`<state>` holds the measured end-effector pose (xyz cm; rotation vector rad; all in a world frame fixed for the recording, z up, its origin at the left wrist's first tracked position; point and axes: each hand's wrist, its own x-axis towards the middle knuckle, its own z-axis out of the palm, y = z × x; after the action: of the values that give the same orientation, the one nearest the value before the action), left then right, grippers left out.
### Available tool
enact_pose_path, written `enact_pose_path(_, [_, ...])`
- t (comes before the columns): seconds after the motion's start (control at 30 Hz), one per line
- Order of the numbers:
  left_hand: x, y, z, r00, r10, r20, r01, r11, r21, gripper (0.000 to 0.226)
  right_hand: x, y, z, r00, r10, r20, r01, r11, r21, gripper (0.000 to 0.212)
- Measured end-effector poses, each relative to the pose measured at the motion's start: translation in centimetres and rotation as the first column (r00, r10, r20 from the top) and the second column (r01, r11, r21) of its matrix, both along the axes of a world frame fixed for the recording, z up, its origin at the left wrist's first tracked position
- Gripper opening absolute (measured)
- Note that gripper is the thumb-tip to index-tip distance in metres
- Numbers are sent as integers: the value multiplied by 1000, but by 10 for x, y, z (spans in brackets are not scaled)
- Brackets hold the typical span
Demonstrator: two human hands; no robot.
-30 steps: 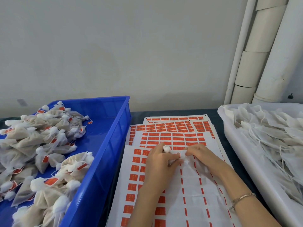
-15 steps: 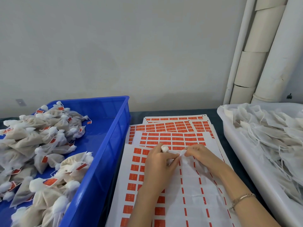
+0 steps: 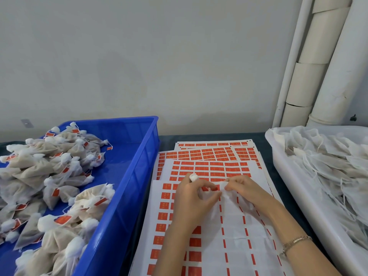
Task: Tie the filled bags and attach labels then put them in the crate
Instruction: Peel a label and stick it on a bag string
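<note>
Small white mesh bag [image 3: 193,177] being tied above the sheets of orange labels [image 3: 209,168] on the desk.
The left hand [image 3: 191,200] is gripping the gathered neck with its fingers curled. The right hand [image 3: 243,190] is pinching the loose fabric beside it. The bag is judged light, soft and yielding, so it is best held at the neck. The blue plastic crate [image 3: 139,156] is standing to the left.

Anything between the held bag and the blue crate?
Nothing visible. The left hand and right hand hold the bag over the label sheets; the blue crate sits just left, top open. Only its side wall needs clearing; bare floor shows beside the tied bags.
</note>
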<state>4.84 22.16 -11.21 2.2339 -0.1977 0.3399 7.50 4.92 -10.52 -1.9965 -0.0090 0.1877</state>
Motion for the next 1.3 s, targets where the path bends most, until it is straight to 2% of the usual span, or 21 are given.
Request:
enact_pose_path(0.1, [-1,-3,0,1000,13,21,-15,998,57,23,2,-1,-3,1000,4,26,-4,1000,-4,26])
enact_pose_path(0.47, [2,0,3,996,67,51,-65,997,-38,10,1,-1,-4,1000,10,16,-11,998,65,19])
enact_pose_path(0.63, [0,-2,1,998,3,58,-5,999,35,22,3,-1,-9,999,2,50,-3,1000,19,19])
enact_pose_path(0.7, [1,-3,0,997,23,73,-29,995,90,21,4,-1,-10,998,12,66,-13,1000,8,21])
enact_pose_path(0.8, [3,-3,0,995,44,84,-51,995,86,18,3,-2,-11,998,21,66,-22,1000,7,20])
enact_pose_path(0.97, [4,0,3,992,120,28,-117,990,-77,10,4,-2,-11,997,23,68,-21,999,-40,18])
enact_pose_path(1.1, [6,6,9,977,211,-34,-212,938,-273,14,2,-2,-12,995,1,96,7,996,-85,13])
enact_pose_path(1.2, [6,11,13,971,233,-57,-238,903,-359,12,-2,0,-11,995,-4,103,15,994,-106,5])
enact_pose_path(1.3, [5,16,17,967,244,-78,-252,847,-469,9,-5,8,-5,983,-20,180,46,989,-142,22])
